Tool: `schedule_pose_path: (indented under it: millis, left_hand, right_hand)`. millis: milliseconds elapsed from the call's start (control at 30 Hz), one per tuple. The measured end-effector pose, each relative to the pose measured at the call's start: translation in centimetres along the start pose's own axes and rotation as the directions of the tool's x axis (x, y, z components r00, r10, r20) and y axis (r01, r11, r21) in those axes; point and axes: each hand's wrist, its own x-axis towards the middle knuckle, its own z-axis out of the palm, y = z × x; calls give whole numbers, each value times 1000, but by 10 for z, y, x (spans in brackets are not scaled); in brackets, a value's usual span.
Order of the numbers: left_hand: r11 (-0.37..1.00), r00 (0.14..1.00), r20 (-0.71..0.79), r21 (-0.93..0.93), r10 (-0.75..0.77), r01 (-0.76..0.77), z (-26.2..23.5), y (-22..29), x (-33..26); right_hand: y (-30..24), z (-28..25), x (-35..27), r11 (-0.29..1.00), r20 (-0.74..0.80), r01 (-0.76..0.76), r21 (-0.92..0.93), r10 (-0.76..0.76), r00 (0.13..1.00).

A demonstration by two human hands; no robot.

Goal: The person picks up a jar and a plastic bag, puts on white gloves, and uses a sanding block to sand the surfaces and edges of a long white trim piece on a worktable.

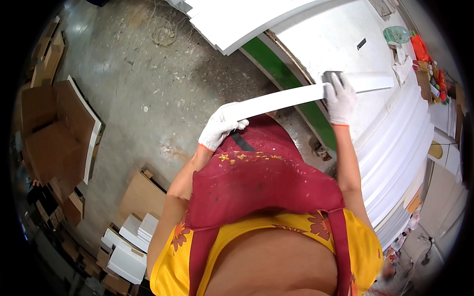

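Observation:
A long white strip (pixel 276 102) spans from in front of my apron to the white worktable (pixel 316 44), where its far part lies on the top. Its near end is gripped by my left hand (pixel 217 129), in a white knitted glove with an orange cuff. My right hand (pixel 341 102), gloved the same way, is closed around a dark grey sanding block (pixel 332 75) pressed against the strip above the table's edge. The strip partly hides the block's lower side. A small dark piece (pixel 362 44) lies farther back on the table.
White boards (pixel 237 22) jut out at the top. More long white strips (pixel 395 158) are stacked on the right. A greenish plastic bottle (pixel 396 34) and an orange bag (pixel 419 48) stand far right. Brown panels (pixel 61 143) and white boxes (pixel 126 261) occupy the left floor.

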Motion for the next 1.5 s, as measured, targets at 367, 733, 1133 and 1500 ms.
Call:
schedule_pose_path:
  millis: [367,733,1133,1500]
  left_hand:
    - [998,975,-221,-62,-9,-4,-39,-33,-3]
    - [999,1000,-6,31,-4,4,21,-7,16]
    - [999,998,42,16,47,-48,25,-9,22]
    - [935,959,214,-264,-185,239,-5,1,51]
  right_hand:
    - [-205,23,-13,618,136,426,660,-656,742]
    - [-82,-8,8,853,154,297,428,-393,907]
    - [-107,-12,20,804,206,378,460,-511,835]
    - [23,5,-30,998,-30,-2,67,4,1000]
